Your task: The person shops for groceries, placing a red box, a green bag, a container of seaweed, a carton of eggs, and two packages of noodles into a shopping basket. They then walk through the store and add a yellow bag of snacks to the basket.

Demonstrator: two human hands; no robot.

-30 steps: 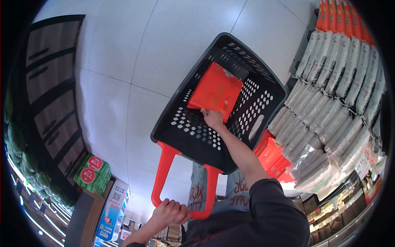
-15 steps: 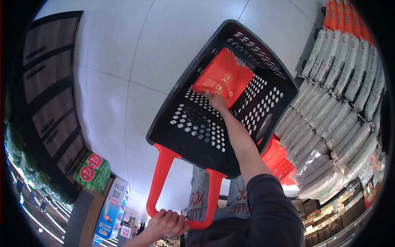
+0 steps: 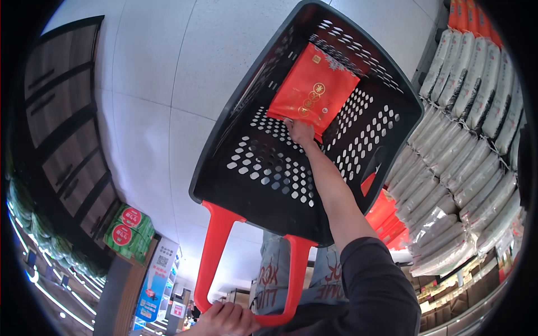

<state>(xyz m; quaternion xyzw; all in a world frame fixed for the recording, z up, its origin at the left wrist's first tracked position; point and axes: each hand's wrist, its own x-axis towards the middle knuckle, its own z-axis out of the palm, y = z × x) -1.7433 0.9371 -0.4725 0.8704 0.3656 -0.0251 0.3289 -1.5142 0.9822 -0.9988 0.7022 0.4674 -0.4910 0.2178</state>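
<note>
A black perforated basket (image 3: pixel 263 201) with a red handle (image 3: pixel 216 241) fills the middle of the view. Inside it, toward the far end, lies a red package (image 3: pixel 322 84) with round gold emblems. My right hand (image 3: pixel 301 133) reaches into the basket and grips the near edge of this package, its fingers closed on it. At the bottom of the view my left hand (image 3: pixel 228 320) is wrapped round the lower bar of the red handle.
Stacked clear-wrapped bags (image 3: pixel 459 162) line the right side, with red packages (image 3: pixel 386 215) low beside them. Dark cabinets (image 3: pixel 61 117) stand on the left. Green boxes (image 3: pixel 129 232) and a blue sign (image 3: pixel 153 285) are at the lower left. Pale tiled floor (image 3: pixel 151 61) lies beyond.
The basket looks larger and its far end sits higher in view. The red package, with my right hand on it, appears slightly up and to the right. My left hand keeps its grip, lower in view.
</note>
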